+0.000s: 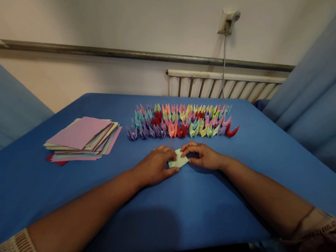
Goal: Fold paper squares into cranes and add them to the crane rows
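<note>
A small pale green folded paper (178, 160) lies on the blue table (191, 201) between my hands. My left hand (155, 166) rests on its left side, fingers curled over the paper's edge and thumb under its near corner. My right hand (203, 154) presses on its right side with bent fingertips. Both hands grip the paper against the table. Just behind them stand rows of several small folded paper figures (182, 121) in purple, teal, red, orange, yellow and pink.
A stack of coloured paper sheets (83, 139), pink on top, lies at the left of the table. Blue fabric hangs at both sides. Behind the table are a wall rail, a radiator (225, 85) and a wall socket (227, 20) with a cable.
</note>
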Demonstrator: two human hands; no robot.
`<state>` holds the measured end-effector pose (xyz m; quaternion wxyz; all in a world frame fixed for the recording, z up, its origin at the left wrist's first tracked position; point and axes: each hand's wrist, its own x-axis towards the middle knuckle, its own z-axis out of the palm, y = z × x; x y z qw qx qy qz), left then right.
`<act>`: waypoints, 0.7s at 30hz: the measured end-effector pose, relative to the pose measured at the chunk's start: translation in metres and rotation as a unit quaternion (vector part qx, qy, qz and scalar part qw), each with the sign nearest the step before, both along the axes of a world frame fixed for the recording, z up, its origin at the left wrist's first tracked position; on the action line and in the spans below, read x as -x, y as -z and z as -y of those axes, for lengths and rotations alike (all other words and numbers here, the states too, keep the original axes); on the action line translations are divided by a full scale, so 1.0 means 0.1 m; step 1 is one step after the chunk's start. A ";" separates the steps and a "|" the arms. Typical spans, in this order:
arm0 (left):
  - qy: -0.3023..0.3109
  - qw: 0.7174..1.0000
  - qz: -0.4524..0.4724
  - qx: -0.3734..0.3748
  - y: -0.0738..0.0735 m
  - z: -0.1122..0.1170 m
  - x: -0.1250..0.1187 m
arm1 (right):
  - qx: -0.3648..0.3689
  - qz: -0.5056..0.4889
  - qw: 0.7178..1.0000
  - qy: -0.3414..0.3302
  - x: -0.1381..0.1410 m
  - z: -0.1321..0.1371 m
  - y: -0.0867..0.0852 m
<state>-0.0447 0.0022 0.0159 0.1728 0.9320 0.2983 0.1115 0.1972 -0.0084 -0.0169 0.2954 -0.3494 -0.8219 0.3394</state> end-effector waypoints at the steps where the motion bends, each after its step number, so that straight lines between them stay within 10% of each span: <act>1: 0.001 1.000 0.001 0.000 0.00 0.00 0.00 | 0.001 0.001 1.000 0.002 0.00 0.00 0.00; 21: 0.017 0.999 0.030 0.034 -0.04 -0.01 0.01 | -0.034 -0.016 0.996 0.087 0.18 0.04 0.10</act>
